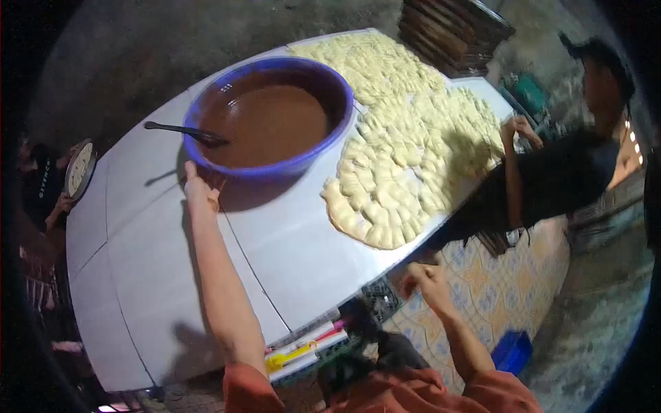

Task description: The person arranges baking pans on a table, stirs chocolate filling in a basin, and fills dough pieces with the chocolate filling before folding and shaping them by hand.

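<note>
My left hand (201, 193) is at the near rim of a wide blue-purple basin (275, 169), thumb up against its side and fingers curled under the edge. Brown, batter-like liquid (279, 127) fills much of the basin. A dark-handled ladle or spoon (172, 129) leans over the left rim, its end in the liquid. Off the table's near edge, my right hand (427, 283) hangs with its fingers curled in; nothing shows in it. Pale, shaped dough pieces (379, 199) lie in dense rows to the right of the basin.
The white table (158, 275) has visible seams. At right, another person (544, 172) holds their hands over the dough; a second person at far left holds a round pan (80, 168). Stacked trays (451, 34) stand behind. Below are a yellow utensil (292, 356) and a blue container (511, 352).
</note>
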The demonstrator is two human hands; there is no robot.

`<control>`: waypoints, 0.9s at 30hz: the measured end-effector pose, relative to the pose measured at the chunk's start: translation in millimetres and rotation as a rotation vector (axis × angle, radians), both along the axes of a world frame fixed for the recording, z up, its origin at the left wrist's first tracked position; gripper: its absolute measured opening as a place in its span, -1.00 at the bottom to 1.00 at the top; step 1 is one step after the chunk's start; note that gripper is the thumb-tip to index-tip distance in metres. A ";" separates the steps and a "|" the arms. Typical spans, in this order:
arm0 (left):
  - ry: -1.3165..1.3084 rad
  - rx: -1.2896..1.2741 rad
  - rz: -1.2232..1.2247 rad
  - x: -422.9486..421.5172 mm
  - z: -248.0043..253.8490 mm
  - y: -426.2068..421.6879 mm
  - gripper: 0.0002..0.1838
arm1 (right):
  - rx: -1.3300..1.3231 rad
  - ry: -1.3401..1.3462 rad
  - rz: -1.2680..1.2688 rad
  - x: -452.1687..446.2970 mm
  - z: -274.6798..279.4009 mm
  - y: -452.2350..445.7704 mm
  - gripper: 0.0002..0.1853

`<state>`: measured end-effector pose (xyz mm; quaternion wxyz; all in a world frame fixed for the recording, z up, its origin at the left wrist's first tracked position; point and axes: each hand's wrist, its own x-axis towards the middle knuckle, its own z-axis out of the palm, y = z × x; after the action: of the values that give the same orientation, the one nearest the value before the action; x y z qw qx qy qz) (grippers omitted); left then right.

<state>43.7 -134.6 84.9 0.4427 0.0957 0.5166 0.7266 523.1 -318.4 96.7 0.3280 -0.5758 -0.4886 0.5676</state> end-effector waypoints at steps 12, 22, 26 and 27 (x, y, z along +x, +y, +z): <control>-0.745 0.433 -0.612 392.8 11.0 -239.1 -0.09 | -0.160 0.250 -0.257 165.5 -13.3 -154.2 -0.37; -0.741 0.054 -1.253 806.6 -63.6 -375.4 -0.08 | 0.371 -0.427 -0.461 370.4 -57.2 -230.7 -0.26; -0.337 -0.049 -1.547 937.2 -66.4 -438.9 -0.26 | 0.185 -0.006 -0.863 521.8 -125.3 -263.0 -0.23; -0.265 -0.018 -1.526 958.6 -108.4 -443.1 -0.31 | 0.064 0.089 -0.942 540.3 -103.1 -281.2 -0.25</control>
<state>1002.3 -577.7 -23.5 0.8796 0.3340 0.2562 0.2218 1063.4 -599.6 -6.4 0.5881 -0.6994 -0.1770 0.3656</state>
